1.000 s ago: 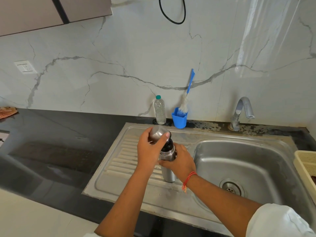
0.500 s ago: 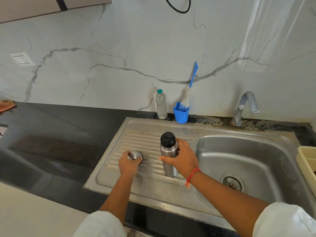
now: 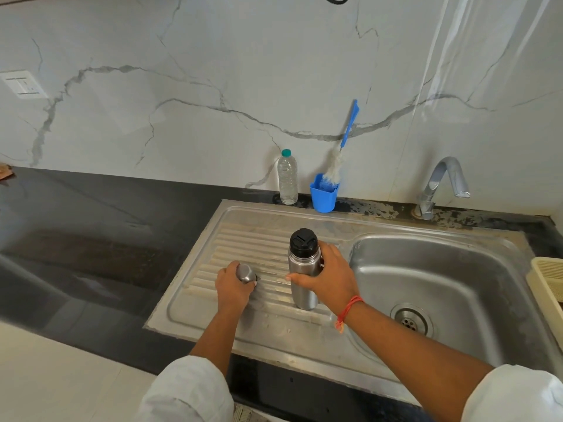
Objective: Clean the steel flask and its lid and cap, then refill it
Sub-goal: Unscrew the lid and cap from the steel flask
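The flask (image 3: 301, 283) stands upright on the ribbed drainboard (image 3: 243, 240) of a steel sink, left of the basin (image 3: 432, 269). Its black lid (image 3: 302, 242) sits on the neck. The right hand (image 3: 330, 277) grips the flask from the basin side at about mid-height, the thumb lying across the front of the body and the fingers curled round the back; a red thread (image 3: 348, 312) circles that wrist. The cap (image 3: 246, 273), a small rounded steel piece, is off the flask and lies on the drainboard ribs to its left, apart from it. The left hand (image 3: 233, 286) covers the cap from the near side with fingers curled over it, so only the cap's far end shows; I cannot tell whether its weight rests wholly on the board. Both forearms are bare below white sleeves. Against the marble wall behind the drainboard stand a clear bottle (image 3: 287, 179) with a green top and, just to its right, a blue cup (image 3: 323, 197) holding a brush (image 3: 343, 149) with white bristles and a blue handle that leans on the wall. A tap (image 3: 443, 184) rises behind the basin, its spout over the rear edge, and the drain (image 3: 410, 320) shows in the basin floor. Dark counter (image 3: 91, 226) runs to the left. A switch (image 3: 23, 84) is on the wall at far left, and a cream tray (image 3: 548, 281) edges in at far right.
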Demonstrator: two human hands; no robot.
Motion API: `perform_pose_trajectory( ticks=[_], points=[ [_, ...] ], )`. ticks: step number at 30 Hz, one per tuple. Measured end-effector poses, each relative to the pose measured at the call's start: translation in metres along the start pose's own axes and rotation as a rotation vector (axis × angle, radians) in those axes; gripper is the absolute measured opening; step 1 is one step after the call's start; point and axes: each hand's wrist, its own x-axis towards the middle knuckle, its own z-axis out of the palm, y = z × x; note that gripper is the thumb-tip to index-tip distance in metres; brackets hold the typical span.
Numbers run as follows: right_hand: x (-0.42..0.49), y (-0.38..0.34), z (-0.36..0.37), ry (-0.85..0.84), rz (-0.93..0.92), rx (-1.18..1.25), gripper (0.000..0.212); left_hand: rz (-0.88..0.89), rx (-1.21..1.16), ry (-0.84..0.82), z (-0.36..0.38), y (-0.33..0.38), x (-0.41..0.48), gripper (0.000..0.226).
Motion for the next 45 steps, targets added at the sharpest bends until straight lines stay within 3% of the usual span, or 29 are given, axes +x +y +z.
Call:
perform_pose_trajectory(
  ticks=[7,11,13,15,18,22,25,38,42,45],
  points=[
    [0.000,0.000,0.000,-0.009,-0.012,-0.007,0.081,0.008,0.010,0.007,-0.006,0.013,-0.013,0.088],
    [0.001,-0.001,-0.001,-0.017,-0.005,0.014,0.077,0.155,-0.283,0.156,-0.027,0.072,-0.046,0.052],
    [0.002,-0.003,-0.002,-0.031,0.005,0.027,0.076,0.235,-0.519,0.027,-0.047,0.112,-0.068,0.042],
    [0.003,-0.002,-0.003,-0.050,0.014,0.037,0.077,0.333,-0.635,-0.237,-0.064,0.140,-0.085,0.044],
    [0.002,-0.002,-0.005,-0.081,0.020,0.028,0.076,0.434,-0.548,-0.497,-0.069,0.154,-0.088,0.053],
    [0.004,-0.002,-0.010,-0.149,0.018,0.006,0.079,0.503,-0.253,-0.523,-0.063,0.160,-0.078,0.064],
    [0.008,-0.001,-0.014,-0.187,0.040,-0.013,0.079,0.517,-0.244,-0.516,-0.061,0.162,-0.076,0.059],
    [0.002,-0.014,-0.005,-0.083,0.093,-0.161,0.054,0.531,-0.211,-0.163,-0.031,0.159,-0.103,0.051],
    [-0.004,-0.018,-0.002,-0.038,0.111,-0.233,0.021,0.480,-0.176,0.022,-0.017,0.170,-0.123,0.048],
    [-0.007,-0.017,0.005,0.030,0.100,-0.294,0.013,0.410,-0.208,0.132,-0.011,0.175,-0.135,0.047]
  ],
)
